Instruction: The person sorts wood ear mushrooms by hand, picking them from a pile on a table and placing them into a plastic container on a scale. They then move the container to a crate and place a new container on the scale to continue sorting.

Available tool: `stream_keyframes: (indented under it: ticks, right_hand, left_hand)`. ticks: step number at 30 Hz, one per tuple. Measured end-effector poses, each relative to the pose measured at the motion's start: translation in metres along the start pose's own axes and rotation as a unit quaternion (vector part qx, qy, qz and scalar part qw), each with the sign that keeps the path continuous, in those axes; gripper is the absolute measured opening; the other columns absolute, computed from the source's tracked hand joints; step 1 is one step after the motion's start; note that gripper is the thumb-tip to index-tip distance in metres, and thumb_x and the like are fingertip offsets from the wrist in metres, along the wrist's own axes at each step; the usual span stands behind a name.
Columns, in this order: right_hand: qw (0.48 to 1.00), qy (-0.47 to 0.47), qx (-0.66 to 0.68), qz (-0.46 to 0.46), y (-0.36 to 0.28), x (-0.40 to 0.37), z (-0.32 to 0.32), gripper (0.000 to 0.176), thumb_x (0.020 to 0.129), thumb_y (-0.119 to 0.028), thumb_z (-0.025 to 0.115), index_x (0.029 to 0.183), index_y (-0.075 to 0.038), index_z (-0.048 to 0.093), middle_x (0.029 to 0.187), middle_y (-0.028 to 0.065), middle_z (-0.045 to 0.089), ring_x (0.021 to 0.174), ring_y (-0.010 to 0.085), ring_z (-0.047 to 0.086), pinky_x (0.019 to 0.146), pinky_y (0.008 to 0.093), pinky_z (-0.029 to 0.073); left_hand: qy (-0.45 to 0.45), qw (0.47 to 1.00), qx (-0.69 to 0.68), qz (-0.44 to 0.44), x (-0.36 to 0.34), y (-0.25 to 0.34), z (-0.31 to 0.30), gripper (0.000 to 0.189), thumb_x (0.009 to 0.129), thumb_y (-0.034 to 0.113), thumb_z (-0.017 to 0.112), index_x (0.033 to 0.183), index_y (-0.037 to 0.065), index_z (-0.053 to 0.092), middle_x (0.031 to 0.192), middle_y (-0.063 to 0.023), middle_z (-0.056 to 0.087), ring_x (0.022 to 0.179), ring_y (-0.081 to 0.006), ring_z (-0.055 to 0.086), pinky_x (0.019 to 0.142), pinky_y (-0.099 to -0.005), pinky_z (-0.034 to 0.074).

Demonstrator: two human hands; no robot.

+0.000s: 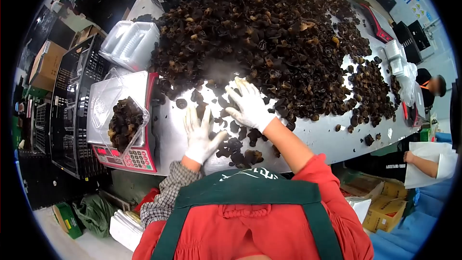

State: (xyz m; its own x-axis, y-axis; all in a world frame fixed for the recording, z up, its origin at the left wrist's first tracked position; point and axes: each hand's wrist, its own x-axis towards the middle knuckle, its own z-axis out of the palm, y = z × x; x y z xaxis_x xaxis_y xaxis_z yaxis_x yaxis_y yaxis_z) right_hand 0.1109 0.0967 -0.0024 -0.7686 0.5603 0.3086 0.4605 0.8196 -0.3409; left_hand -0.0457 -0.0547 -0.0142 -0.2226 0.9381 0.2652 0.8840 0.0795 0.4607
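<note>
Wood ear mushrooms (pixel 260 33) lie in a big dark heap over the metal table (pixel 173 135). My left hand (pixel 199 135), in a white glove, rests open near the front of the table, fingers spread, with loose mushroom pieces beside it. Farther up and to the right, my right hand (pixel 250 105), also gloved, is open with spread fingers at the near edge of the heap. Neither hand shows anything held. To the left, a clear plastic tray (pixel 103 115) with a clump of mushrooms sits on a red and white scale (pixel 139 160).
Stacked clear trays (pixel 130 43) stand behind the scale. Black crates (pixel 72 110) are at the left. Another scale (pixel 378 26) sits at the far right edge, near more white trays (pixel 397 58). A co-worker's arm (pixel 421 162) shows at right; cardboard boxes (pixel 385 212) are below.
</note>
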Motion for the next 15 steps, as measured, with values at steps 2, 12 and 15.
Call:
stream_keyframes:
  ticks: [2,12,15]
  right_hand:
    - [0.998,-0.046,-0.037,-0.017,-0.002,-0.003,0.008,0.053,0.085,-0.035,0.060,0.129,-0.007,0.052,0.138,0.0248,0.041,0.130,0.0384,0.037,0.109,0.0473,0.029]
    - [0.998,-0.004,0.015,0.056,-0.011,-0.139,-0.055,0.033,0.076,-0.015,0.068,0.108,-0.009,0.064,0.137,0.0269,0.044,0.123,0.0394,0.045,0.102,0.0479,0.037]
    - [0.998,0.049,0.034,0.028,-0.019,-0.102,-0.054,0.025,0.078,-0.015,0.065,0.102,-0.008,0.064,0.128,0.0248,0.052,0.118,0.0386,0.049,0.100,0.0458,0.039]
  left_hand:
    - [-0.047,0.997,0.061,-0.028,0.014,-0.011,0.006,0.085,0.074,0.050,0.071,0.142,0.010,0.038,0.149,-0.0316,0.016,0.140,-0.0446,0.012,0.112,-0.0570,0.009]
    - [-0.087,0.994,-0.036,0.047,-0.070,-0.023,-0.021,0.090,0.071,0.040,0.077,0.143,0.008,0.035,0.150,-0.0305,0.015,0.138,-0.0464,0.017,0.112,-0.0552,0.017]
    - [-0.062,0.997,-0.036,0.015,-0.046,-0.016,-0.028,0.090,0.070,0.032,0.079,0.143,0.005,0.033,0.150,-0.0308,0.011,0.138,-0.0465,0.016,0.111,-0.0531,0.021]
